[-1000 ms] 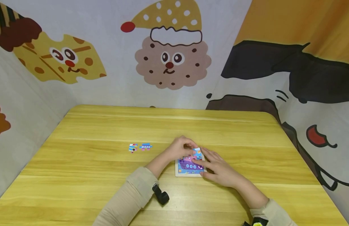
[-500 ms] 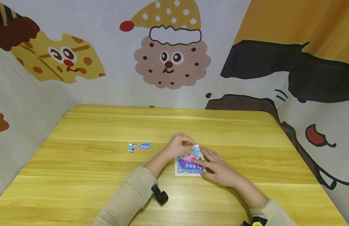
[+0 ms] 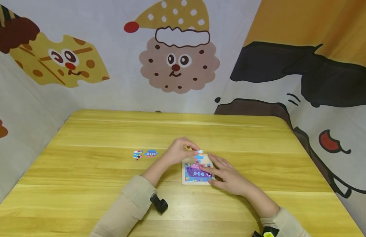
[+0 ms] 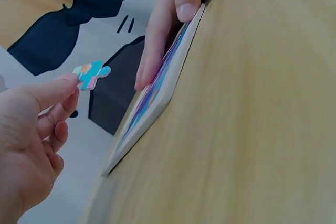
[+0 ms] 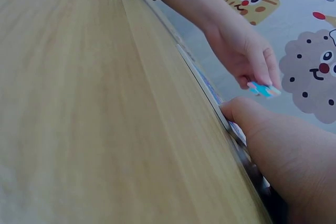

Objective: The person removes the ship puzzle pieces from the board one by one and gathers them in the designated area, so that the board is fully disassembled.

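A small puzzle board [image 3: 187, 180] with a purple ship picture lies on the yellow wooden table [image 3: 111, 184]. My left hand [image 3: 179, 152] pinches a blue puzzle piece [image 3: 199, 152] and holds it lifted just above the board's far edge; the piece [image 4: 91, 74] also shows in the left wrist view and the same piece [image 5: 263, 89] in the right wrist view. My right hand [image 3: 227, 176] lies flat with its fingers pressing on the board [image 4: 157, 103], thumb at its near right edge.
Two loose puzzle pieces, a striped one [image 3: 138, 154] and a blue one [image 3: 151, 153], lie on the table left of my hands. Cartoon-printed fabric walls [image 3: 177, 59] close in the table on three sides.
My left hand has lifted the blue piece off the board's top right part and drawn it back and left. The right hand has stayed pressed on the board.
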`<state>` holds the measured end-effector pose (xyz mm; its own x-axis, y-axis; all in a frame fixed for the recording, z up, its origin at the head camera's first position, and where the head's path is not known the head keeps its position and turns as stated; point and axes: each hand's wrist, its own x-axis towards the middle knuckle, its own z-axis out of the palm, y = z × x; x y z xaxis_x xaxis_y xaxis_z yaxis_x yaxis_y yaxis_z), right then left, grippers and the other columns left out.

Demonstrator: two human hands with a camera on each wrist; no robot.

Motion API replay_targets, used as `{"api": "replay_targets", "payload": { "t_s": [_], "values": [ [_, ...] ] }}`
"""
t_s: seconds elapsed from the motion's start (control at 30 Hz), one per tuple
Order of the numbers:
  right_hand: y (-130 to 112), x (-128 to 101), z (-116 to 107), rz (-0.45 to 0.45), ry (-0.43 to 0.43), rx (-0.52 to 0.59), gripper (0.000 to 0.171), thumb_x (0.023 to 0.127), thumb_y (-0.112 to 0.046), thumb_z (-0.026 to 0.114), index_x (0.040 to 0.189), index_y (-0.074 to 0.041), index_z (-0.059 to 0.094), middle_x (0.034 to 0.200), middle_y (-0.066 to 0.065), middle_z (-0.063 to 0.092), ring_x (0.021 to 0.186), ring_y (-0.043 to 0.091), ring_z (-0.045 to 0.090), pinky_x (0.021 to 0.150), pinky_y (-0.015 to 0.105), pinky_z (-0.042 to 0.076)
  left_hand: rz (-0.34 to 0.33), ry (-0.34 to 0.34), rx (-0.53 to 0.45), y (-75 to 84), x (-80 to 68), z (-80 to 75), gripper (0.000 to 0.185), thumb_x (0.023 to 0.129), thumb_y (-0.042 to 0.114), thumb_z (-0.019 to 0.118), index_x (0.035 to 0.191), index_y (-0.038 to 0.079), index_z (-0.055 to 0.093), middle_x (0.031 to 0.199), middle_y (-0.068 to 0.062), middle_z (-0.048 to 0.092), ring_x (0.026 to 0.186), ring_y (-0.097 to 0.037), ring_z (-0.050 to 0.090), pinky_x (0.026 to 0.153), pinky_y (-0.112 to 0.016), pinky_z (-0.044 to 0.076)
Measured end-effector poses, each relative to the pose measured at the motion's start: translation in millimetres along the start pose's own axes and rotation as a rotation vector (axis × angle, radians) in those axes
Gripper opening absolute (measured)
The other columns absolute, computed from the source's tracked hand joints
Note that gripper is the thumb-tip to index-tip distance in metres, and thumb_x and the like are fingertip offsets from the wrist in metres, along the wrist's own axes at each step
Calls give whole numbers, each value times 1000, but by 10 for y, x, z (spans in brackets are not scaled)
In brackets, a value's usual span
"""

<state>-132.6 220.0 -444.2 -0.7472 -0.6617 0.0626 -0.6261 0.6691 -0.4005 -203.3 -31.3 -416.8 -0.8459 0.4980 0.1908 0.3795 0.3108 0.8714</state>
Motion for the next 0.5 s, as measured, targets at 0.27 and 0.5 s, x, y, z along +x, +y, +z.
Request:
{"api": "replay_targets", "payload": {
  "t_s": [0.27, 0.5],
  "values": [
    [-7, 3, -9, -3, 11, 6, 48, 97, -41, 53, 143, -35, 45, 158, 12, 11, 143, 30, 12, 110, 56, 13, -32, 21, 2, 35, -123, -215, 6, 85, 15, 74, 89, 19, 76, 92, 8, 65, 93, -14, 57, 85, -40, 45],
    [-13, 3, -6, 3, 0, 5, 48, 96, -41, 53, 143, -35, 45, 159, 10, 10, 143, 29, 11, 110, 54, 12, -69, 24, -15, 24, -235, -401, 8, 85, 13, 74, 92, 17, 76, 97, 4, 65, 100, -17, 56, 92, -44, 43]
  ]
}}
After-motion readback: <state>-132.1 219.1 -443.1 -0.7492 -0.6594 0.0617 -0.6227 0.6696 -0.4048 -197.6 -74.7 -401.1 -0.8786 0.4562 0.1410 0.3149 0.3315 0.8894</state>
